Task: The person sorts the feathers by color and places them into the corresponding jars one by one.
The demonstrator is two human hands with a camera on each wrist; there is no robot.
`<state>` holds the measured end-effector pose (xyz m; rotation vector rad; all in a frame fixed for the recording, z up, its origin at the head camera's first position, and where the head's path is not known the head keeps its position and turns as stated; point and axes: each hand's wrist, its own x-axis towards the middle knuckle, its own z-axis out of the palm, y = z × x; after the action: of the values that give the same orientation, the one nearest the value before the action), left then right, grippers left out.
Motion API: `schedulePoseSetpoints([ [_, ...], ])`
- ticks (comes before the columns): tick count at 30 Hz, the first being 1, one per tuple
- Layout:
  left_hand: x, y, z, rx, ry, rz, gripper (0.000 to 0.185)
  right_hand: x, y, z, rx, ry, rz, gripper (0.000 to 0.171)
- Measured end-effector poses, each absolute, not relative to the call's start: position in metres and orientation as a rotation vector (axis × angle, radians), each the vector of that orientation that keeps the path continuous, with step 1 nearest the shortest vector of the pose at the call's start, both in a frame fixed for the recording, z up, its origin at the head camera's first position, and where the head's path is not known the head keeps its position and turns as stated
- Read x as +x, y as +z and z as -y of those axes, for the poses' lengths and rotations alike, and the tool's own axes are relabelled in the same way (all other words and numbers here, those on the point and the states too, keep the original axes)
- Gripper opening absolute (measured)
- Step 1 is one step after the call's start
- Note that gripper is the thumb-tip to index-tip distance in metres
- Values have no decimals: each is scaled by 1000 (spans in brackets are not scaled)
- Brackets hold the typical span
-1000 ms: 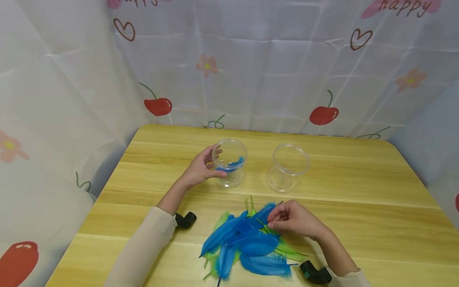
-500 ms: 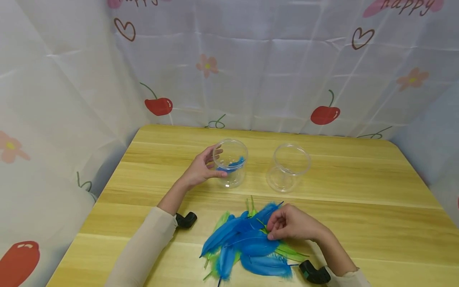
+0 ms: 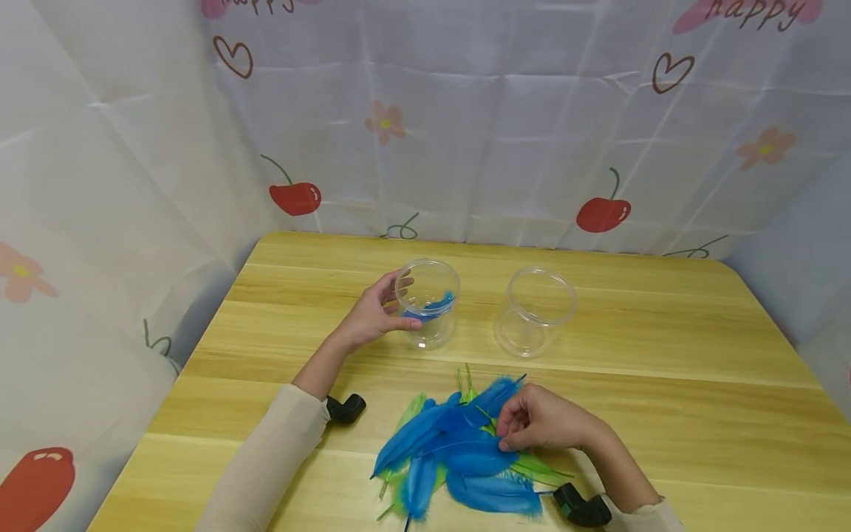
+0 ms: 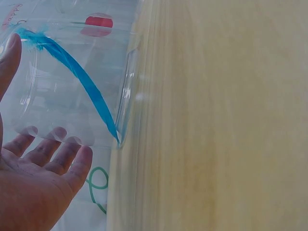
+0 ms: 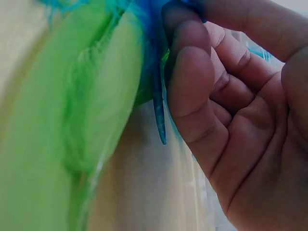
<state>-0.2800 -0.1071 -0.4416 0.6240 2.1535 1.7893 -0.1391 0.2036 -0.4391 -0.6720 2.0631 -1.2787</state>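
Note:
My left hand (image 3: 368, 314) holds a clear plastic jar (image 3: 435, 336) from its left side, thumb in front and fingers behind. The jar stands upright on the table. Inside it leans a curved blue feather (image 4: 86, 82), its tip near the base. Toward the table's front lies a heap of blue feathers (image 3: 415, 436) and green feathers (image 3: 541, 470). At the heap's right side, my right hand (image 3: 548, 420) pinches a blue feather (image 3: 475, 452) between thumb and curled fingers. In the right wrist view, fingertips partly hide the pinch, and green feathers (image 5: 110, 91) lie close by.
A second clear jar (image 3: 525, 341) stands to the right of the held one, with no feather seen inside. Both jars rest on a wood-grain table (image 3: 698, 369). A printed curtain (image 3: 492, 162) hangs behind. Black wrist devices (image 3: 346, 408) sit at both sleeves.
My right hand has shifted slightly down and toward the front over the heap, its thumb now at a lower blue feather. The left hand and both jars stay put.

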Motion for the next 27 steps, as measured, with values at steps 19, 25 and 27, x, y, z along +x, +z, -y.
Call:
schedulePoseSetpoints([
  [19,-280,-441,107,615,1792,-2152,91,-144,-428,-220,-755,-1505,-1904,8],
  [25,-279,-440,107,612,1796,-2141,89,-145,-425,-220,-738,-1572,-1933,10],
  [27,-279,-440,107,613,1796,-2138,89,-145,-425,-220,-707,-1588,-1960,11],
])
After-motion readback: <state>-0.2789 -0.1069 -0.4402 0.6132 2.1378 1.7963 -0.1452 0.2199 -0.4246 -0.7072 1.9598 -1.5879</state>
